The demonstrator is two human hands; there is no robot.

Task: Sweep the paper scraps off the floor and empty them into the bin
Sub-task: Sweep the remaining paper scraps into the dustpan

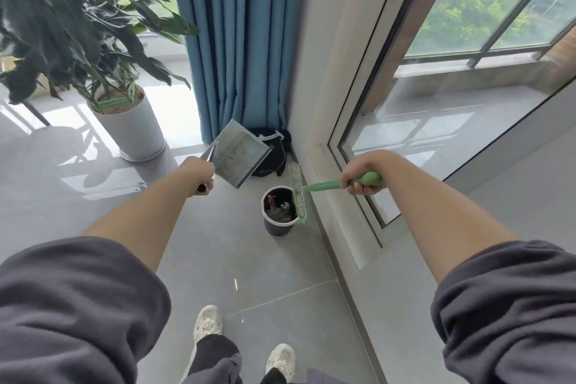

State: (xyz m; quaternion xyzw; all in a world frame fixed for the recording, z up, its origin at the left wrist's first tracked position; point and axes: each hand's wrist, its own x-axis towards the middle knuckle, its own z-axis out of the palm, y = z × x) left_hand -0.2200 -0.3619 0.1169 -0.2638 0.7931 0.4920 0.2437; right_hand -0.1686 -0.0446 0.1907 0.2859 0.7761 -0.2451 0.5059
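Observation:
My left hand [199,176] grips the handle of a grey metal dustpan [238,154], held up in the air and tilted, to the upper left of the bin. My right hand [358,178] is closed around the green handle of a hand broom [299,196], whose green bristle head hangs over the right rim of the bin. The small round bin [278,223] stands on the grey tiled floor by the wall, with dark contents and scraps inside. No scraps show in the dustpan.
A black bag [272,150] lies in the corner behind the dustpan, under a blue curtain [246,40]. A large potted plant in a white pot [134,131] stands at the left. A glass sliding door [436,121] runs along the right. My feet [243,343] are below.

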